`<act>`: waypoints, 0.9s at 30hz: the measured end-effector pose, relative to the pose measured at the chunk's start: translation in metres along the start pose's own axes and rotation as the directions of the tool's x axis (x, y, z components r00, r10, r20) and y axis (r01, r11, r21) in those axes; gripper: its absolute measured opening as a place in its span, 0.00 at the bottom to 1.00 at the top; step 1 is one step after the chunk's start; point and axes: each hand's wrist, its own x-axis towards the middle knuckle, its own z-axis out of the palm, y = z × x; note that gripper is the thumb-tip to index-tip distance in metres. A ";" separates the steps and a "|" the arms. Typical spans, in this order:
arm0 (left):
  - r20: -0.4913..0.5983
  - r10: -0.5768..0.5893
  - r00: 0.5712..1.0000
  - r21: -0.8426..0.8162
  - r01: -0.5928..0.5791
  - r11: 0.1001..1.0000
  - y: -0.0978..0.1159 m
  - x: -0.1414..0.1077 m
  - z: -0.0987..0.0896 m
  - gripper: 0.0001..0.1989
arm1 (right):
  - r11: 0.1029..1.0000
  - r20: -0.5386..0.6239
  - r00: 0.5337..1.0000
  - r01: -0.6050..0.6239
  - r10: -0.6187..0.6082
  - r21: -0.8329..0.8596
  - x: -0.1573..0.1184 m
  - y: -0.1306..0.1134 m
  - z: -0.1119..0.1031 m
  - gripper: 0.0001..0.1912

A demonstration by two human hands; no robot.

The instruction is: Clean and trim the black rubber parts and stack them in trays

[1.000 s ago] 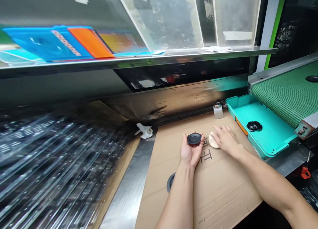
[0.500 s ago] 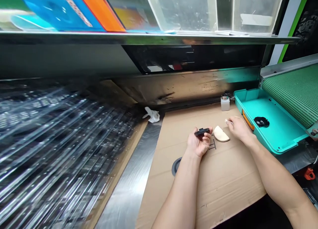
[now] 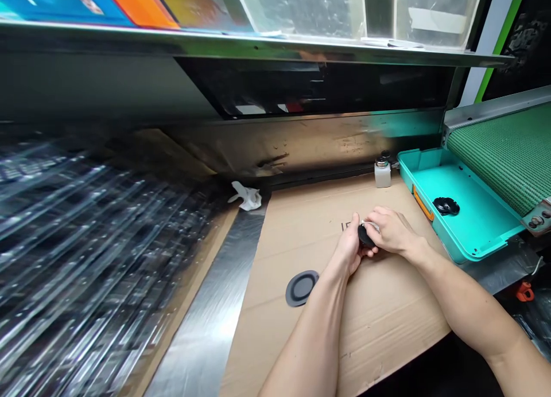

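My left hand (image 3: 350, 250) is closed round a small black round part (image 3: 365, 236) above the cardboard sheet (image 3: 275, 248). Close against it, my right hand (image 3: 390, 230) pinches a small white item (image 3: 369, 225) at the upper edge of that part. The two hands touch or nearly touch. Left of my left forearm, a dark grey oval disc (image 3: 301, 288) with a raised ring lies flat on the cardboard. The cream-coloured half-round piece cannot be seen; the hands cover that area.
A teal tray (image 3: 477, 213) at the right holds a black round part (image 3: 446, 206), beside a green conveyor belt (image 3: 508, 150). A small bottle (image 3: 382, 173) and a crumpled white glove or cloth (image 3: 246, 196) stand at the back. Clear plastic trays (image 3: 86, 259) fill the left.
My right hand has moved left to the black part in my left hand, which is now tilted more upright. The view has shifted, and more of the grey disc shows.
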 end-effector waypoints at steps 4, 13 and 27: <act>0.000 0.022 1.000 0.003 -0.022 1.000 0.001 0.000 -0.003 0.24 | 0.997 -0.018 0.998 -0.065 0.065 -0.032 -0.002 0.002 0.001 0.10; 0.013 0.026 1.000 -0.289 -0.021 0.957 0.022 -0.007 -0.004 0.19 | 0.950 -0.321 0.901 -0.311 0.293 -0.008 0.060 0.027 -0.033 0.14; 0.073 0.045 0.996 -0.464 -0.006 0.886 0.029 -0.006 -0.002 0.18 | 0.835 0.061 0.923 -0.314 0.380 -0.452 0.176 0.069 -0.091 0.13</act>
